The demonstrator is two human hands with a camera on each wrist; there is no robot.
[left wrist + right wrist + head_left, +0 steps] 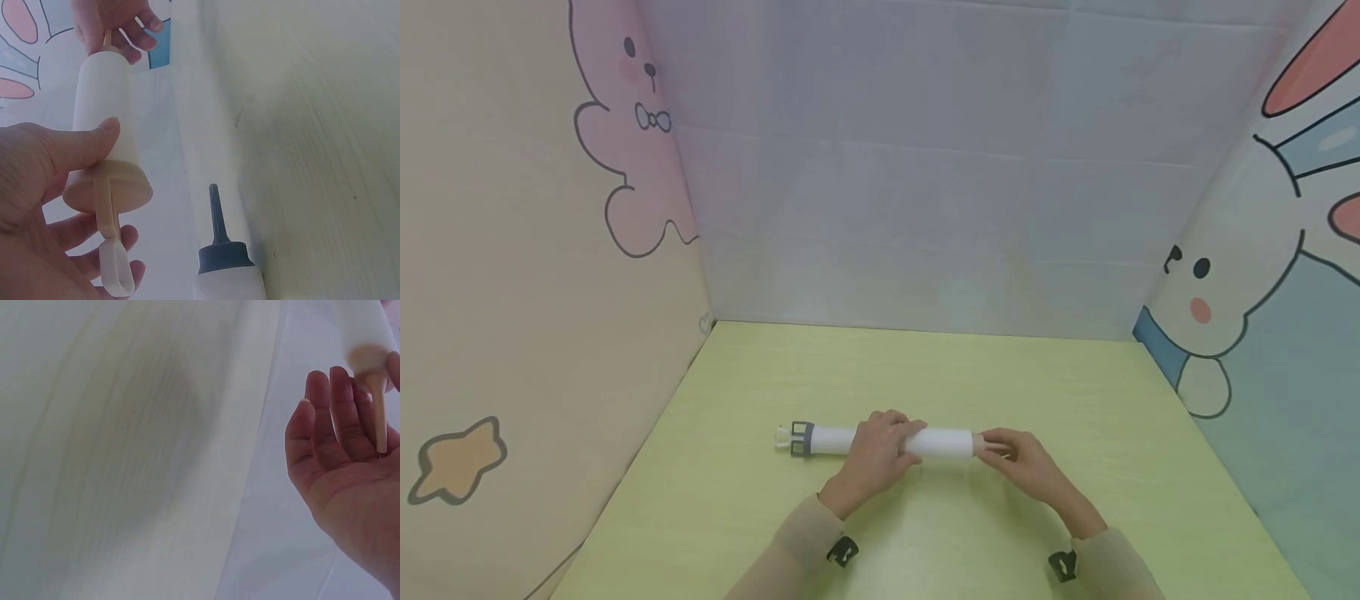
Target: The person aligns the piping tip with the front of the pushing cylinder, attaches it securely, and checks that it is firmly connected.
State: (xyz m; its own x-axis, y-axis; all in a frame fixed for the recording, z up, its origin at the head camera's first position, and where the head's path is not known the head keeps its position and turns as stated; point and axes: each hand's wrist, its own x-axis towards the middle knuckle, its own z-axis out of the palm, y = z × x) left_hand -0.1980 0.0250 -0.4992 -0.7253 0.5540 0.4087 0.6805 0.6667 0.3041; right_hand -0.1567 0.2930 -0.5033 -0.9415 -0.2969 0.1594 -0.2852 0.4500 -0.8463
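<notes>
My left hand [876,450] grips a white syringe-like tube [943,442], thumb across its side. In the left wrist view that tube [103,94] has a tan flared collar [109,186] at the near end, with a tan stem and a white loop [117,269] beyond it. My right hand [1026,462] is at the far end, thumb and a finger around the tan nozzle [377,406]; its other fingers are loosely bent. A second white tube [230,284] with a dark grey nozzle [217,215] lies alongside; its grey slotted collar [802,439] shows left of my left hand.
The light yellow-green table [925,375] lies under both hands. A plain pale cloth wall [880,183] rises at the back. Printed cartoon walls stand at both sides, one with a star [458,461], the other with a rabbit [1217,258].
</notes>
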